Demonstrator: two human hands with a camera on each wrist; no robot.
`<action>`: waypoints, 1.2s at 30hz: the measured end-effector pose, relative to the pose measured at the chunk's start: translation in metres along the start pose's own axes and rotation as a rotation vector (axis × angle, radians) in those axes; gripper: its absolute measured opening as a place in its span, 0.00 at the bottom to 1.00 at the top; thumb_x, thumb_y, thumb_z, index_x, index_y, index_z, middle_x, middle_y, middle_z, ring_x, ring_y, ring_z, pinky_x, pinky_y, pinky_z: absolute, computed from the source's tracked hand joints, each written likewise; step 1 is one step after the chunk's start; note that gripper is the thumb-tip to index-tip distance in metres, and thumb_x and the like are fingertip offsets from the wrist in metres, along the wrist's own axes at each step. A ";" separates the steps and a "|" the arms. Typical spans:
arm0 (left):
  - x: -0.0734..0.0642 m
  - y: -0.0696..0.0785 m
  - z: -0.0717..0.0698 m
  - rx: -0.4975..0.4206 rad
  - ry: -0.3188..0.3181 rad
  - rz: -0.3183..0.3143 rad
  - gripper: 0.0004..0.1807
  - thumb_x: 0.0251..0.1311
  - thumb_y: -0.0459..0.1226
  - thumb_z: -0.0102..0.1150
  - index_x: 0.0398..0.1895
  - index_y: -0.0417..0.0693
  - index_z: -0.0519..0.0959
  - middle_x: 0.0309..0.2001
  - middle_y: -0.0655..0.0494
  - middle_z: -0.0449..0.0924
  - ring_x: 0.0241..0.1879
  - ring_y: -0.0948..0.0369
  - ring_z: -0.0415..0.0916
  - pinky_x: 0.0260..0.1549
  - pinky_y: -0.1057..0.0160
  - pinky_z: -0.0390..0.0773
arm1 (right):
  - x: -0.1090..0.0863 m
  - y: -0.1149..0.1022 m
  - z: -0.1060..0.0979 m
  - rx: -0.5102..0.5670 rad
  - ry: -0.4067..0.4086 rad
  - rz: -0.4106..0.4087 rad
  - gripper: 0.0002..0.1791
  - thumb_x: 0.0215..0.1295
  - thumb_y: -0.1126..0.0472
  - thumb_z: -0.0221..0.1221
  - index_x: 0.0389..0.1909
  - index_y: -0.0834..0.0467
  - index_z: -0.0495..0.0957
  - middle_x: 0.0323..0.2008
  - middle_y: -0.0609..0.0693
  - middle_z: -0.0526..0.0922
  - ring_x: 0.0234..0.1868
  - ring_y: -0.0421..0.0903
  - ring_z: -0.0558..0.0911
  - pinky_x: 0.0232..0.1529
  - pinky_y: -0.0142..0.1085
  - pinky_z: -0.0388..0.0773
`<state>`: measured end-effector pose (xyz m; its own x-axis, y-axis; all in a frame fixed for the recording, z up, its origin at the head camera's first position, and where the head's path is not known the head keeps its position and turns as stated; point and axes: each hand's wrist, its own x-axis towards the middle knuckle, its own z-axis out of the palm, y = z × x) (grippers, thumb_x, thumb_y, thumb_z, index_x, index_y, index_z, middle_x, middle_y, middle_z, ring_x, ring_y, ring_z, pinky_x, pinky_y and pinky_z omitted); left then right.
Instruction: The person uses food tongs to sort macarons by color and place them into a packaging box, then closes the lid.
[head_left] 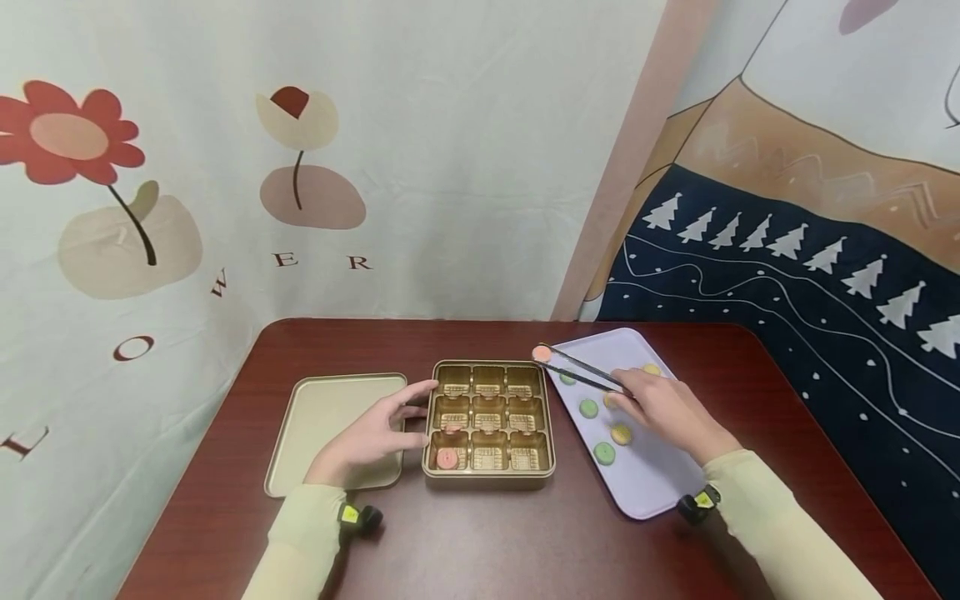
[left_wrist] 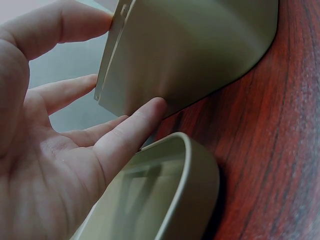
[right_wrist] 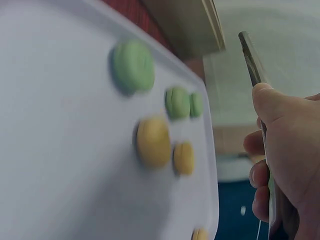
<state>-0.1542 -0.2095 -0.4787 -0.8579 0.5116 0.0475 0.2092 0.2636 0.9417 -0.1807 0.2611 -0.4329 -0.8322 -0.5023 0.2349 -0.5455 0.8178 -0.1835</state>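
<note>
My left hand [head_left: 377,431] rests against the left side of a gold tin [head_left: 489,479], with its fingers spread along the wall [left_wrist: 200,50] in the left wrist view. The tin has a nine-compartment insert. A pink macaron [head_left: 447,458] lies in the front-left compartment, and another pink one [head_left: 452,426] shows partly in the compartment behind it. My right hand [head_left: 670,410] grips metal tongs [right_wrist: 253,60], whose tips pinch a pink macaron [head_left: 542,354] just beyond the tin's back-right corner. Below that hand is a lilac tray [head_left: 645,487] with green macarons [head_left: 604,453] and yellow macarons [head_left: 621,433].
A pale gold lid [head_left: 315,417] lies left of the tin, partly under my left hand and close to the tin. The tray sits slantwise at the tin's right. All stand on a dark red wooden table [head_left: 480,550], with printed curtains [head_left: 450,167] behind.
</note>
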 end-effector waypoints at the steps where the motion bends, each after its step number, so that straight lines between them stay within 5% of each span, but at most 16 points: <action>1: 0.000 0.000 0.000 0.002 0.000 0.003 0.48 0.61 0.31 0.71 0.82 0.38 0.56 0.79 0.36 0.60 0.67 0.33 0.70 0.68 0.35 0.71 | 0.004 -0.004 0.001 -0.004 0.020 -0.041 0.21 0.69 0.53 0.69 0.57 0.59 0.81 0.41 0.49 0.86 0.37 0.43 0.79 0.40 0.44 0.85; 7: 0.000 0.000 0.000 -0.007 -0.002 -0.002 0.49 0.60 0.30 0.71 0.82 0.38 0.56 0.79 0.37 0.60 0.68 0.33 0.69 0.68 0.34 0.69 | 0.028 -0.031 0.014 -0.017 0.090 -0.235 0.16 0.70 0.55 0.68 0.53 0.59 0.81 0.39 0.49 0.86 0.32 0.42 0.81 0.34 0.44 0.85; 16: -0.001 0.003 0.000 -0.012 0.001 0.003 0.48 0.60 0.30 0.71 0.82 0.37 0.57 0.78 0.36 0.61 0.68 0.32 0.70 0.68 0.34 0.69 | 0.055 -0.067 0.023 -0.035 0.072 -0.330 0.17 0.75 0.52 0.64 0.56 0.59 0.81 0.42 0.48 0.86 0.33 0.44 0.85 0.36 0.45 0.86; 36: 0.000 0.003 0.001 -0.011 0.002 0.000 0.48 0.60 0.30 0.71 0.82 0.38 0.57 0.77 0.35 0.63 0.67 0.32 0.70 0.68 0.33 0.70 | 0.064 -0.074 0.028 -0.091 0.056 -0.347 0.16 0.75 0.50 0.63 0.52 0.58 0.80 0.33 0.45 0.79 0.24 0.44 0.79 0.26 0.42 0.81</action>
<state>-0.1534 -0.2081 -0.4757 -0.8591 0.5096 0.0483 0.2043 0.2549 0.9451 -0.1963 0.1602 -0.4313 -0.5911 -0.7399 0.3211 -0.7810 0.6245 0.0012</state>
